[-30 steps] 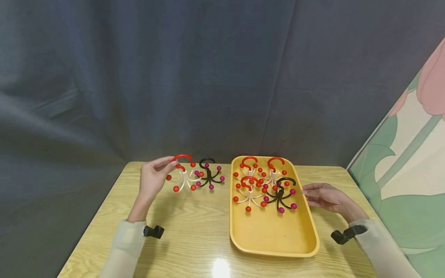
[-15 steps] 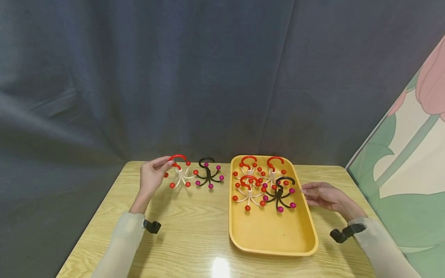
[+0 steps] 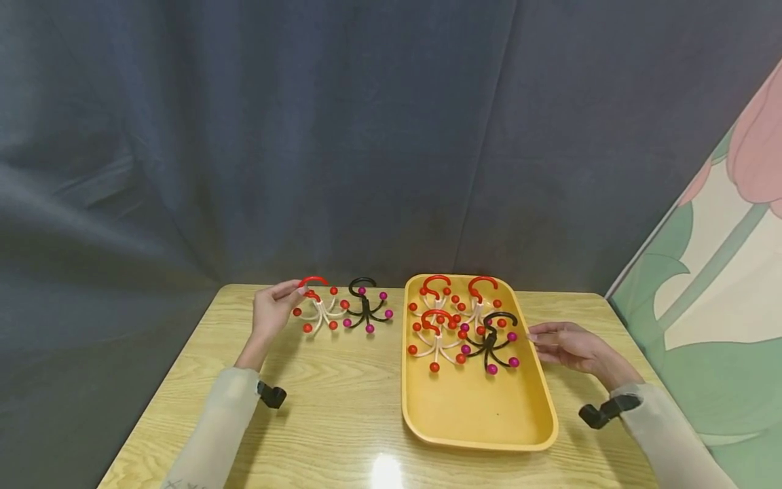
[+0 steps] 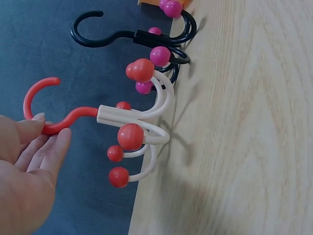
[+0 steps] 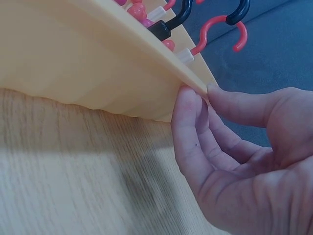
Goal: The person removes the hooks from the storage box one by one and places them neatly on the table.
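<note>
My left hand (image 3: 273, 316) pinches the red hook of a white multi-arm hook hanger (image 4: 115, 113) with red ball tips, at the table's far left. In the left wrist view the thumb and fingers hold the curve of the hook, and the arms stand close over the wooden tabletop. Just right of it stands a black hook hanger (image 3: 365, 309) with magenta balls. My right hand (image 3: 569, 348) pinches the right rim of a yellow tray (image 3: 470, 414), thumb on top and fingers beneath the lip in the right wrist view.
Inside the tray's far half stand several white hangers with red hooks, one of them a front white hanger (image 3: 437, 343), and a black hanger (image 3: 491, 343). A dark curtain (image 3: 366, 136) hangs behind the wooden table (image 3: 330, 407). At right is a flower-patterned panel (image 3: 727, 285).
My left hand has shifted left, then lowered slightly with the white hanger, its arms coming nearer the tabletop. The right hand keeps its hold on the tray.
</note>
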`<state>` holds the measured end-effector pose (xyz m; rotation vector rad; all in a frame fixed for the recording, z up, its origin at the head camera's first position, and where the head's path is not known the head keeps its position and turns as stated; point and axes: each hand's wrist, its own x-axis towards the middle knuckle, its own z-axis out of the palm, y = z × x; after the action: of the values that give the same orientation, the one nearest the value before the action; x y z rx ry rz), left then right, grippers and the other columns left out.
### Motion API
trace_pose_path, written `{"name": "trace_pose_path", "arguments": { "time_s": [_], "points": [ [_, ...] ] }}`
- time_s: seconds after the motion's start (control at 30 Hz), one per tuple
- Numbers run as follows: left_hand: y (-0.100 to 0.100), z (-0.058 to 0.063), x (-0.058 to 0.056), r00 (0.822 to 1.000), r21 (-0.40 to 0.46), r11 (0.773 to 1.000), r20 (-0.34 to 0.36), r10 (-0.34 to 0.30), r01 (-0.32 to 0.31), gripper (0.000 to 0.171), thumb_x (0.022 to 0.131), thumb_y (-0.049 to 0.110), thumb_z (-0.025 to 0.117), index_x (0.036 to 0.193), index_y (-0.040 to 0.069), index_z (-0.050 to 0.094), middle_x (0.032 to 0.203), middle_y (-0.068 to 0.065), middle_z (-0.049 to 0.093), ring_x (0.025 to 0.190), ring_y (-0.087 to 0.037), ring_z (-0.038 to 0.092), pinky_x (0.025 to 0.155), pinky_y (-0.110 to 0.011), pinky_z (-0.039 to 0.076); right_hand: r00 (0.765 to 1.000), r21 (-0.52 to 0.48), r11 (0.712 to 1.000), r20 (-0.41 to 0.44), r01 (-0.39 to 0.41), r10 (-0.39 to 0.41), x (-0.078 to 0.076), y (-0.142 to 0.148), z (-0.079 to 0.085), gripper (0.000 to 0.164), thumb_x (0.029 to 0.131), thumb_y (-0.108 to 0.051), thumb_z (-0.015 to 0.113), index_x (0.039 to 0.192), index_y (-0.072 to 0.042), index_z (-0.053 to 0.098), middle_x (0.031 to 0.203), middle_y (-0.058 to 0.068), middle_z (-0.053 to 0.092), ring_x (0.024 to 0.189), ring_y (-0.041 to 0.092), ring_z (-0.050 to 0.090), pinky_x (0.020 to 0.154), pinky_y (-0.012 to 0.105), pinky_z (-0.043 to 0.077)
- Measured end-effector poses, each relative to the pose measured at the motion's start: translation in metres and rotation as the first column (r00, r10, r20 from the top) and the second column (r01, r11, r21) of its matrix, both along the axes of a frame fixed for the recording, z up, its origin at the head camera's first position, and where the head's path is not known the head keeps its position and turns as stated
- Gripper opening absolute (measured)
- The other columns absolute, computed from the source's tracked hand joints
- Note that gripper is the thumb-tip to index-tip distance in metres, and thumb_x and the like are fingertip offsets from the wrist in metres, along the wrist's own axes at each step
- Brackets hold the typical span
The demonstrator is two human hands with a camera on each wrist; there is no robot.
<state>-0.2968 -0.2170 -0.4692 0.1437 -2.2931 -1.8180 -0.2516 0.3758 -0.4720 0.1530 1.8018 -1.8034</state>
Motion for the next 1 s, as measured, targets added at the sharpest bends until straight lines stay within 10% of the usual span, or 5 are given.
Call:
{"name": "trace_pose_path", "arguments": {
  "time_s": [1.0],
  "points": [
    [-0.0047, -0.0098, -0.0085, 0.996, 0.026, 0.997, 0.049, -0.070, 0.068, 0.037, 0.099, 0.019, 0.076, 0.131, 0.001, 0.072, 0.129, -0.023, 0.073, 0.089, 0.000, 0.078, 0.088, -0.026, 0.063, 1.000, -0.019, 1.000, -0.006, -0.012, 0.012, 0.0026, -0.0011, 0.0011, 0.019, 0.107, -0.010, 0.060, 0.124, -0.002, 0.065, 0.107, 0.000, 0.079, 0.096, 0.014, 0.077, 0.088, 0.032, 0.064]
  ]
}}
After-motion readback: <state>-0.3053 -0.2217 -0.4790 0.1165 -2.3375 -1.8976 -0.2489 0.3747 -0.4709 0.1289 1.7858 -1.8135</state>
